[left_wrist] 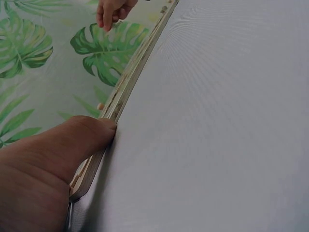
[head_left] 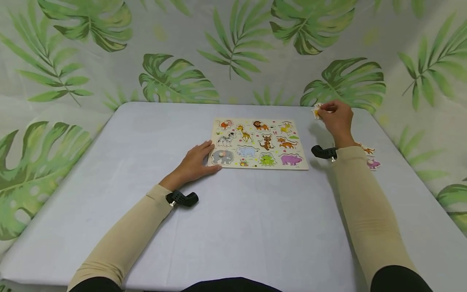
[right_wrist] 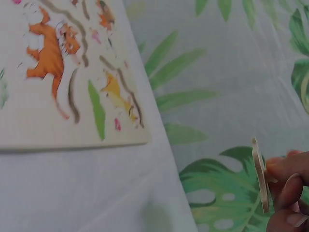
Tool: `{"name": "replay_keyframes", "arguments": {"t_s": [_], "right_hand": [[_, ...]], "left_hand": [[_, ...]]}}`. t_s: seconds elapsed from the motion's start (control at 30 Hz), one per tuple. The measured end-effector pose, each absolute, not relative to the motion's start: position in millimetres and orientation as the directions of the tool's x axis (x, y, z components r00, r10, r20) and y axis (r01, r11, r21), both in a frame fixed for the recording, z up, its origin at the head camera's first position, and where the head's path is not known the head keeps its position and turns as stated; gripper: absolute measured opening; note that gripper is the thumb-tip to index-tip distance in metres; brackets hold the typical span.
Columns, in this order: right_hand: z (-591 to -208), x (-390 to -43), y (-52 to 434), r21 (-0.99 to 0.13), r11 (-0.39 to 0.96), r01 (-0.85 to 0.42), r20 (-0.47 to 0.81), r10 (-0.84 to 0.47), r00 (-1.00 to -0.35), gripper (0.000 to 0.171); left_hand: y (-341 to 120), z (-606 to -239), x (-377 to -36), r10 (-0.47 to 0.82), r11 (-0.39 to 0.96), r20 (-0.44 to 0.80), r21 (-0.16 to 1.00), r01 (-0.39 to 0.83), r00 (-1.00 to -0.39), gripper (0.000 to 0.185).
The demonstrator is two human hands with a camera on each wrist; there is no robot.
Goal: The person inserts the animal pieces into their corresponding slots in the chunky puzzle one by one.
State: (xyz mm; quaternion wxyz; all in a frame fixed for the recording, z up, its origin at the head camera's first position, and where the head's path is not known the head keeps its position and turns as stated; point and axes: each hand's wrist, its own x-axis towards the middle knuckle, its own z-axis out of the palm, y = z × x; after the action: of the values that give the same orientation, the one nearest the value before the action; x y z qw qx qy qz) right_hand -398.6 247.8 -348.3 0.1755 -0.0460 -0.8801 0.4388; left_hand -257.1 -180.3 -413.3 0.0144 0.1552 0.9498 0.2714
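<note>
A wooden animal puzzle board (head_left: 257, 162) lies on the table, with printed animals in cut-out recesses. An elephant piece (head_left: 218, 157) with a round knob fills its lower left recess. My left hand (head_left: 195, 162) rests at the board's left corner, fingers along the left edge, thumb on the front edge; the thumb (left_wrist: 77, 142) presses the rim in the left wrist view. Beyond the board's right side, my right hand (head_left: 337, 121) pinches a small yellow-and-white puzzle piece (head_left: 316, 112) above the table. Edge-on in the right wrist view, this thin piece (right_wrist: 261, 176) is held from its back side.
To the right, partly behind the right wrist, lie an orange piece (head_left: 367, 151) and a purple piece (head_left: 373, 164) on the white tablecloth (head_left: 255, 227). A leaf-patterned cloth (head_left: 251, 44) hangs behind the far table edge. Each wrist wears a black camera mount (head_left: 182, 198).
</note>
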Motion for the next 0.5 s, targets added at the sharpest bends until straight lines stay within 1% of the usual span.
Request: {"name": "replay_keyframes", "arguments": {"t_s": [0.27,0.5], "right_hand": [[-341,-404,221,-0.813,0.573,-0.107,0.291,0.240,-0.926,0.019],[-343,-409,203,-0.851,0.509,-0.127,0.279,0.234,-0.931,0.017]], "left_hand": [[-182,-414,-257,0.304,0.804,0.048,0.524,0.283,-0.952,0.085],[-182,-413,-257,0.305,0.805,0.046,0.521,0.284,-0.951,0.085]]}}
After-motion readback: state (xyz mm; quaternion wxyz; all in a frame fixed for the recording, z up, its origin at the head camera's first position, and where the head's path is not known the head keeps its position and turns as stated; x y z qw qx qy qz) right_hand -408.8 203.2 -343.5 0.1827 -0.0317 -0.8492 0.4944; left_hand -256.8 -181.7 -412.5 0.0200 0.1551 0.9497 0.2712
